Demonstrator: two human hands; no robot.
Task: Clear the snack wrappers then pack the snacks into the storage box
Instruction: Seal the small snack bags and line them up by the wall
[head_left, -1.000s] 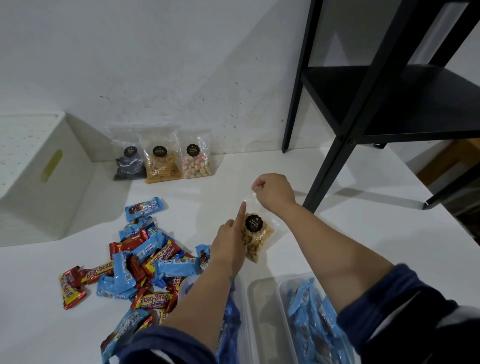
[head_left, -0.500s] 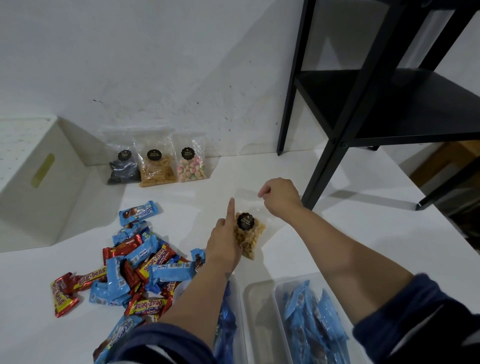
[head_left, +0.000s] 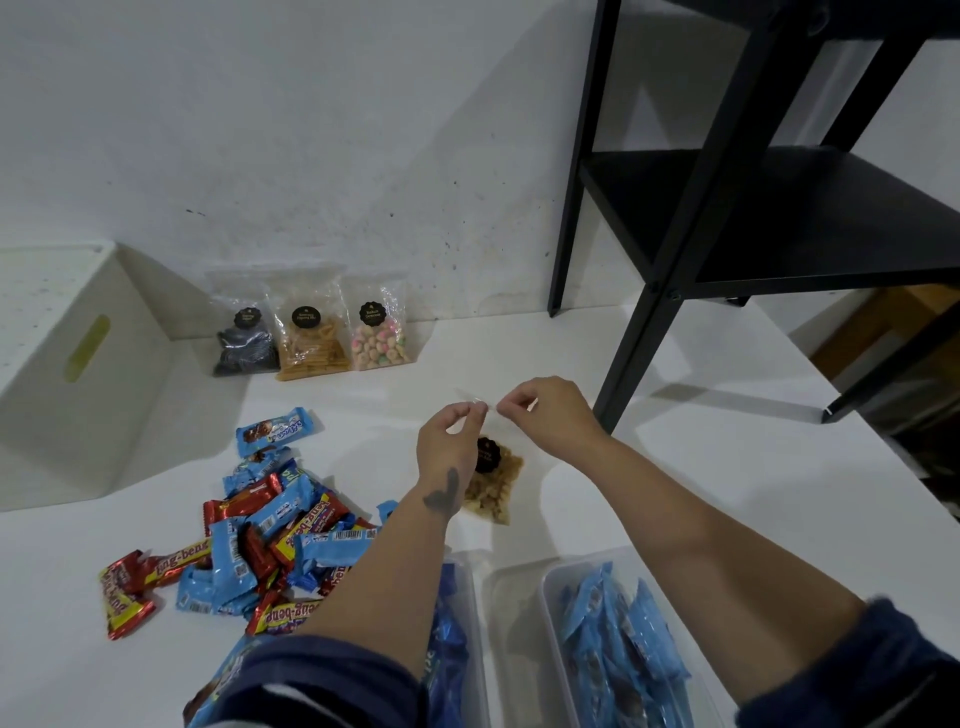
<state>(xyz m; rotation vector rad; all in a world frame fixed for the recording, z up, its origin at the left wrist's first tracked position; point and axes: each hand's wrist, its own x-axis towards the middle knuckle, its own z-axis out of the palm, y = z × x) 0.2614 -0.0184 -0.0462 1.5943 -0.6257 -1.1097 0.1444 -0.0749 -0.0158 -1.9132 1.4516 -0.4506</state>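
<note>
A clear bag of tan snack pieces (head_left: 491, 488) with a black round label lies on the white table. My left hand (head_left: 449, 441) and my right hand (head_left: 545, 410) both pinch its clear top edge, side by side above the contents. A heap of blue and red wrapped bars (head_left: 260, 540) lies to the left. Two clear storage boxes sit near me: one (head_left: 550, 597) at the right holds blue packets, the other (head_left: 467, 623) is partly hidden under my left forearm.
Three clear snack bags (head_left: 311, 332) lean on the wall at the back. A white bin with a yellow slot handle (head_left: 78, 364) stands at the far left. A black metal shelf frame (head_left: 675, 291) rises at the right, one leg close to my right hand.
My left hand stopped pointing beside the bag and moved up to its top edge. Both hands now pinch that edge close together; the bag stayed on the table.
</note>
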